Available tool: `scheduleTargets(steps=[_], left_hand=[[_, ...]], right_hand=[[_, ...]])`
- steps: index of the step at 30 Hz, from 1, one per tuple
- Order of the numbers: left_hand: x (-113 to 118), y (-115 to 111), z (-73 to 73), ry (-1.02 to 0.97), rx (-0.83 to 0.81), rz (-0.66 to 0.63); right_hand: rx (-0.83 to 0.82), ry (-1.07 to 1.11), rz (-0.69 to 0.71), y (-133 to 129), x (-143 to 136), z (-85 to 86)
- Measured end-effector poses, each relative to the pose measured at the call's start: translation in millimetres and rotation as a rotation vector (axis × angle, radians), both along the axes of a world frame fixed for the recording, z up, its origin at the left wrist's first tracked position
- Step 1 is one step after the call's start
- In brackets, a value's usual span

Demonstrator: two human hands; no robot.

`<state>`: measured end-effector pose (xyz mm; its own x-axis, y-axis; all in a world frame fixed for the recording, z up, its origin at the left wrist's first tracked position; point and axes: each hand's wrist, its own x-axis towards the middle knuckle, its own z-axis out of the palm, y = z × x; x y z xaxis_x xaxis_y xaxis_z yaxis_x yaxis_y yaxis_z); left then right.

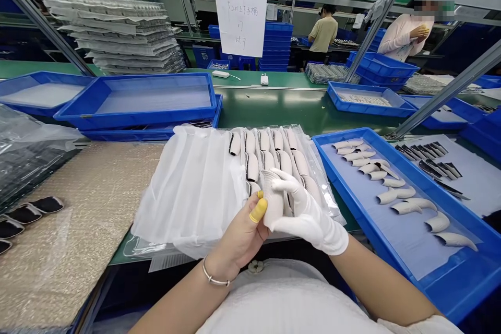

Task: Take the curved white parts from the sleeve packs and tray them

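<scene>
Between both hands is a pale, ribbed curved piece (273, 199), upright over the near edge of a tray. My left hand (247, 229), bare with yellow finger covers, pinches its left side. My right hand (307, 214), in a white glove, grips its right side and bottom. Behind them, rows of similar pale pieces (284, 162) with dark edges lie in the tray's right part. White tissue sheeting (191, 182) covers the left part. Some pieces in the tray are hidden by my hands.
To the right, a blue bin (352, 193) holds more curved pieces. Bubble wrap (102, 209) with dark pieces lies left. Blue trays (136, 96) and stacked packing trays (121, 36) stand behind. A metal post (450, 88) slants at right. Two people are beyond the bench.
</scene>
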<state>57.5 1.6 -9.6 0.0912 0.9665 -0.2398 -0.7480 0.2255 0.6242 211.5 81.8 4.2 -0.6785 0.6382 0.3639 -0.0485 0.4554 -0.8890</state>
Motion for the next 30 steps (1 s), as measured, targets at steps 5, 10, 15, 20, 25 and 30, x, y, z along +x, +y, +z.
scheduleTargets(steps=[5, 10, 15, 20, 25, 30], left_hand=[[-3, -6, 2.5, 0.137, -0.020, 0.036], [-11, -8, 5.3, 0.376, 0.056, 0.163], [-37, -15, -0.3, 0.556, 0.122, 0.230], [-65, -30, -9.9, 0.699, 0.111, 0.300], [-71, -36, -17.3, 0.746, 0.118, 0.198], [-72, -36, -18.2, 0.740, 0.139, 0.163]], right_hand=[[-0.266, -0.014, -0.220, 11, -16, 11.8], [-0.581, -0.270, 0.021, 8, -30, 42.7], [-0.467, -0.376, 0.130, 21, -64, 62.3], [-0.326, -0.470, 0.012, 84, -119, 51.4], [-0.204, -0.825, -0.088, 118, -166, 27.3], [-0.112, -0.986, -0.113, 114, -192, 14.8]])
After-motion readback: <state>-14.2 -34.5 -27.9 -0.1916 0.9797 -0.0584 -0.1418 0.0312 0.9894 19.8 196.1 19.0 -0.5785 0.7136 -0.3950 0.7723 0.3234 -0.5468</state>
